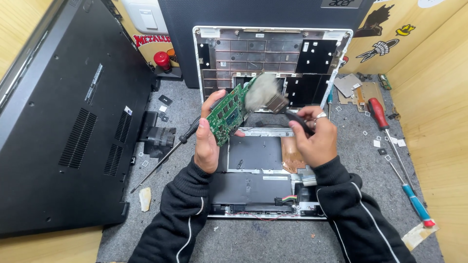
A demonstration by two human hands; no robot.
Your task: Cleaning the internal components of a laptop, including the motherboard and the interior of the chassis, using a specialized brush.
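Note:
My left hand (206, 139) holds a green circuit board (227, 113) tilted up above an opened laptop chassis (273, 58). My right hand (314, 136) grips the black handle of a paintbrush (265, 95). Its pale bristles are blurred and lie against the upper right end of the board. A black battery (251, 187) sits in the lower part of the chassis, beneath my forearms.
A black laptop bottom cover (63, 122) leans at the left. A black screwdriver (165, 153) lies beside it. A red-handled screwdriver (382, 117) and a teal-handled one (414, 199) lie at the right with small pads. Wooden walls surround the grey mat (263, 241).

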